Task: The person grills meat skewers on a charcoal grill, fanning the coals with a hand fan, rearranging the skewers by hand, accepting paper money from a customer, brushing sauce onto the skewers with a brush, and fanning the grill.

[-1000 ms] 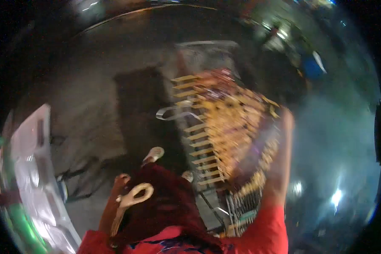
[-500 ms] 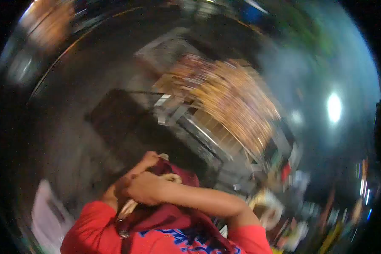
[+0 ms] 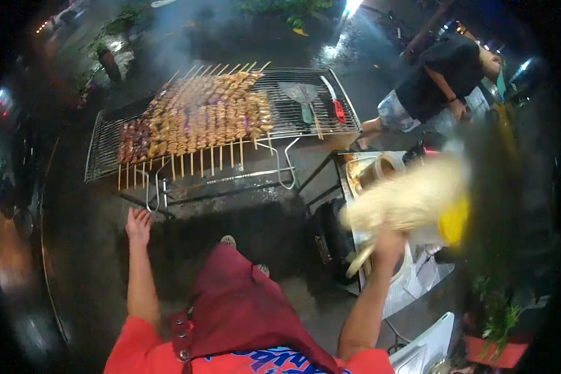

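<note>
My right hand [image 3: 389, 240] grips a pale woven hand fan [image 3: 411, 193], smeared by motion, over the side table at the right. Its handle end [image 3: 359, 260] sticks out below my fist. My left hand [image 3: 138, 224] hangs with fingers stretched and nothing in it, close to the front of the grill. Rows of meat skewers [image 3: 199, 124] lie across the wire grill rack [image 3: 296, 128], sticks pointing toward me, smoke rising at the back. Darker skewers [image 3: 134, 140] fill the left end. A metal spatula [image 3: 300, 93] and a red-handled knife [image 3: 335, 103] rest on the rack's right side.
The side table [image 3: 396, 305] carries a round container [image 3: 380, 168] and other items, partly behind the fan. A person [image 3: 439, 84] in dark clothes is beyond it. A white plastic chair [image 3: 427, 349] and a reddish planter [image 3: 495, 352] stand at lower right.
My view has turned and steadied, with the grill now level ahead. My hands, earlier together at my waist, have spread apart; the fan is now out to the right.
</note>
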The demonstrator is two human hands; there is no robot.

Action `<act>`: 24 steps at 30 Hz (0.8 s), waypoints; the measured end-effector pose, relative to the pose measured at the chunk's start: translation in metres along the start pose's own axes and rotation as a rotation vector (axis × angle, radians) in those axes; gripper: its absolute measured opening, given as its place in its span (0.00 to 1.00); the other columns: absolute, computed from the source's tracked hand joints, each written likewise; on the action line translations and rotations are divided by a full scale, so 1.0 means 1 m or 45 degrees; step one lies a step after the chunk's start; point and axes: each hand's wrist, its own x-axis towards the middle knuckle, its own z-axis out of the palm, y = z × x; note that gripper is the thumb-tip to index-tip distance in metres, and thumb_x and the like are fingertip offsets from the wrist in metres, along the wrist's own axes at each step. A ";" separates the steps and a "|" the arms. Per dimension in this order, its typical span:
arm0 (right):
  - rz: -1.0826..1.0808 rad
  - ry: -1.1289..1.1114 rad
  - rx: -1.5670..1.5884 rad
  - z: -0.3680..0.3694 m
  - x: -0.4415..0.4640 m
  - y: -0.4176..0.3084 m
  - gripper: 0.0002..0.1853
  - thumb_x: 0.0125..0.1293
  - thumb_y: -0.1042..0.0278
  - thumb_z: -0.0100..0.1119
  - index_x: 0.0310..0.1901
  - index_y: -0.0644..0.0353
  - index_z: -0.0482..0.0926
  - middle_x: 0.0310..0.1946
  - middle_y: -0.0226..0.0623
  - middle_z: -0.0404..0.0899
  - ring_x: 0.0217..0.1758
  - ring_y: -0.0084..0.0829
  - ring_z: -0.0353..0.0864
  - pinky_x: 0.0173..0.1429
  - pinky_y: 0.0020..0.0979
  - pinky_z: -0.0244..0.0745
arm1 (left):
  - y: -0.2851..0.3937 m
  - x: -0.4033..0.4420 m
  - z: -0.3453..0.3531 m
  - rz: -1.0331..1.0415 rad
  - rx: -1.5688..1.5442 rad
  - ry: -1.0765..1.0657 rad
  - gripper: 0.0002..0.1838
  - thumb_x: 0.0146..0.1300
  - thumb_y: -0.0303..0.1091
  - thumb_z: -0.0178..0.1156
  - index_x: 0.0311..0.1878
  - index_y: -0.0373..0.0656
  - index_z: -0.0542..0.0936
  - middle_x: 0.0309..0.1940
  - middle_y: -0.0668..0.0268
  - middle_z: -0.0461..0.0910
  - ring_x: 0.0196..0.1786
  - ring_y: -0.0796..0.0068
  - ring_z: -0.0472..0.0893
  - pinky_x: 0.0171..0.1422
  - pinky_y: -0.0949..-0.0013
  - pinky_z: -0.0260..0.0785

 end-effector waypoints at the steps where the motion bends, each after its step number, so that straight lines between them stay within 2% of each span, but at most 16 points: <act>1: 0.024 0.040 -0.011 -0.002 -0.008 -0.006 0.16 0.52 0.74 0.57 0.45 0.58 0.75 0.45 0.45 0.74 0.47 0.42 0.74 0.52 0.37 0.70 | 0.004 0.003 0.008 -0.022 0.010 -0.110 0.21 0.66 0.53 0.48 0.46 0.44 0.73 0.29 0.66 0.76 0.32 0.70 0.76 0.33 0.68 0.67; 4: 0.089 0.115 -0.047 -0.011 -0.026 -0.022 0.15 0.51 0.73 0.56 0.44 0.58 0.75 0.43 0.46 0.74 0.46 0.41 0.74 0.51 0.37 0.70 | -0.008 0.010 0.033 -0.049 -0.081 -0.548 0.25 0.67 0.57 0.46 0.48 0.42 0.72 0.35 0.64 0.77 0.35 0.68 0.77 0.37 0.67 0.68; 5: 0.108 0.148 -0.064 -0.014 -0.015 -0.025 0.15 0.51 0.73 0.56 0.43 0.58 0.75 0.43 0.46 0.74 0.46 0.41 0.74 0.51 0.38 0.70 | -0.010 0.002 0.041 -0.095 -0.002 -0.562 0.26 0.68 0.57 0.44 0.50 0.41 0.72 0.38 0.61 0.77 0.37 0.66 0.77 0.38 0.64 0.69; 6: 0.121 0.179 -0.082 -0.009 -0.002 -0.032 0.15 0.51 0.73 0.56 0.43 0.58 0.74 0.42 0.46 0.74 0.46 0.41 0.74 0.51 0.38 0.70 | -0.017 -0.005 0.049 -0.007 0.062 -0.439 0.23 0.70 0.51 0.43 0.51 0.39 0.71 0.40 0.59 0.77 0.38 0.64 0.78 0.38 0.64 0.71; 7: 0.126 0.205 -0.115 0.000 0.010 -0.044 0.14 0.51 0.73 0.56 0.43 0.58 0.74 0.42 0.46 0.74 0.45 0.40 0.74 0.51 0.38 0.70 | -0.012 -0.007 0.049 0.050 0.045 -0.496 0.20 0.70 0.45 0.43 0.52 0.38 0.70 0.43 0.58 0.76 0.41 0.62 0.78 0.44 0.62 0.72; 9: 0.091 0.182 -0.174 0.033 0.020 -0.084 0.14 0.51 0.73 0.56 0.42 0.58 0.74 0.41 0.47 0.74 0.45 0.40 0.75 0.50 0.38 0.70 | -0.030 0.058 0.014 -0.078 0.287 -0.502 0.16 0.69 0.34 0.41 0.55 0.39 0.68 0.48 0.59 0.73 0.44 0.62 0.77 0.47 0.64 0.73; 10: 0.055 0.163 -0.178 0.049 0.022 -0.105 0.14 0.51 0.73 0.56 0.41 0.58 0.74 0.40 0.47 0.74 0.44 0.40 0.75 0.50 0.38 0.70 | -0.014 0.009 0.044 0.178 0.445 -0.575 0.14 0.69 0.34 0.43 0.54 0.40 0.69 0.45 0.60 0.73 0.43 0.66 0.76 0.45 0.70 0.73; 12: 0.070 0.178 -0.187 0.061 0.033 -0.125 0.13 0.50 0.72 0.56 0.40 0.58 0.73 0.39 0.47 0.74 0.44 0.39 0.75 0.49 0.39 0.70 | -0.034 0.062 0.022 0.223 0.524 -0.402 0.17 0.71 0.46 0.43 0.48 0.41 0.71 0.31 0.64 0.74 0.32 0.74 0.74 0.37 0.75 0.68; 14: 0.148 0.263 -0.208 0.047 0.061 -0.122 0.13 0.50 0.72 0.55 0.40 0.58 0.73 0.38 0.48 0.74 0.43 0.39 0.75 0.48 0.39 0.70 | -0.013 0.008 0.057 0.337 0.523 -0.383 0.20 0.72 0.47 0.40 0.46 0.37 0.70 0.26 0.66 0.73 0.27 0.76 0.73 0.32 0.74 0.68; 16: 0.163 0.263 -0.217 0.051 0.073 -0.131 0.12 0.50 0.72 0.55 0.39 0.59 0.72 0.37 0.48 0.74 0.42 0.38 0.75 0.48 0.39 0.70 | -0.016 0.021 0.049 0.361 0.621 -0.400 0.20 0.72 0.46 0.42 0.47 0.37 0.71 0.26 0.66 0.72 0.26 0.76 0.73 0.32 0.72 0.70; 19: 0.122 0.224 -0.253 0.057 0.061 -0.145 0.11 0.50 0.71 0.55 0.38 0.59 0.72 0.36 0.48 0.74 0.41 0.38 0.75 0.46 0.40 0.70 | -0.028 0.020 0.058 0.287 0.519 -0.416 0.17 0.71 0.42 0.44 0.48 0.37 0.72 0.28 0.66 0.73 0.28 0.75 0.74 0.32 0.72 0.71; 22: 0.204 0.383 -0.243 0.016 0.080 -0.085 0.10 0.53 0.70 0.53 0.38 0.59 0.73 0.35 0.47 0.75 0.39 0.37 0.75 0.44 0.39 0.70 | -0.041 0.032 0.032 0.657 0.590 -0.479 0.14 0.69 0.37 0.47 0.48 0.37 0.73 0.29 0.65 0.73 0.29 0.76 0.74 0.33 0.70 0.74; 24: 0.240 0.491 -0.197 0.004 0.090 -0.061 0.09 0.54 0.69 0.53 0.38 0.60 0.73 0.35 0.46 0.76 0.38 0.37 0.76 0.43 0.38 0.71 | -0.028 0.012 0.046 0.439 0.423 -0.403 0.15 0.71 0.39 0.45 0.47 0.35 0.73 0.27 0.64 0.73 0.28 0.76 0.74 0.30 0.71 0.73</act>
